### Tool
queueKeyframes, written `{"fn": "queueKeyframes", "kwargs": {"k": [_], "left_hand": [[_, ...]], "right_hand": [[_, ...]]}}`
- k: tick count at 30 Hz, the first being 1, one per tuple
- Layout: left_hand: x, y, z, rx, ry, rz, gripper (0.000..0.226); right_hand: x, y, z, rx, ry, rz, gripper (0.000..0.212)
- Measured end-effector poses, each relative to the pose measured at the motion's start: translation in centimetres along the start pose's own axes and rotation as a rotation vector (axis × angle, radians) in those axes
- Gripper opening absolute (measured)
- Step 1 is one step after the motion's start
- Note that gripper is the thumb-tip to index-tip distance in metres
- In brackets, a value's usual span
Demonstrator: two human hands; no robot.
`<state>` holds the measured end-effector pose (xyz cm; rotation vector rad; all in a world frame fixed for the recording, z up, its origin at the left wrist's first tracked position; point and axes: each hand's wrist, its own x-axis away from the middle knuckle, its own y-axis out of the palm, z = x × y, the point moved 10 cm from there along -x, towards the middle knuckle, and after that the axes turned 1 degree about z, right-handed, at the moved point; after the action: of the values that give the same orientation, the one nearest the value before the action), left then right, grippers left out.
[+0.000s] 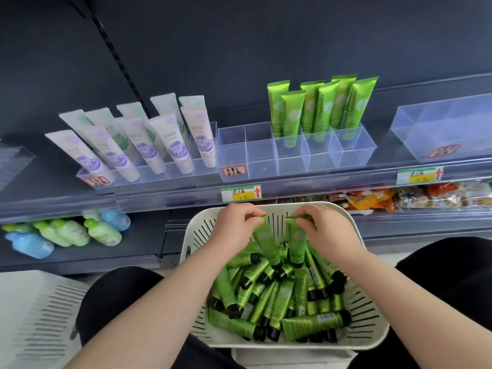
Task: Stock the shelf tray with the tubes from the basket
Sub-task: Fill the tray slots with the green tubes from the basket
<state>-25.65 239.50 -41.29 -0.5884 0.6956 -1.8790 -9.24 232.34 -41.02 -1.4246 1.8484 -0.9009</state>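
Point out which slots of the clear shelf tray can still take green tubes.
The clear shelf tray has bare compartments along its front row and at its left end, beside the label. The rear right slots are crowded with upright green tubes.

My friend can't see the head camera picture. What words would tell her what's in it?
Two hands, left and right, each lift a green tube by its flat end, left tube and right tube, from a white basket full of them. Above, a clear shelf tray holds seven upright green tubes at its right, with its left slots empty.
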Motion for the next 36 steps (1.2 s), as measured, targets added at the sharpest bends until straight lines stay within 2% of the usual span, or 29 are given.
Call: {"fn": "queueKeyframes", "kwargs": {"k": [8,14,22,26,36], "left_hand": [[-2.3,-10.5,11.1,0.086,0.294,0.403,0.018],[-4.2,-15.9,15.2,0.028,0.361,0.626,0.02],[-8.9,-16.7,15.2,-0.062,0.282,0.663,0.026],[-11.7,-15.8,15.3,-0.156,0.269,0.596,0.029],[-16.4,-12.9,13.8,-0.285,0.251,0.414,0.027]], "right_hand": [[-4.1,-11.6,-5.5,-0.056,-0.12,0.306,0.018],[-6.8,-17.2,-8.6,-0.078,-0.178,0.467,0.02],[-9.4,-18.3,-9.3,-0.047,-0.192,0.513,0.017],[-10.7,-16.3,-9.0,0.058,-0.233,0.434,0.017],[-11.2,-16.1,-8.6,0.112,-0.246,0.432,0.018]]}}
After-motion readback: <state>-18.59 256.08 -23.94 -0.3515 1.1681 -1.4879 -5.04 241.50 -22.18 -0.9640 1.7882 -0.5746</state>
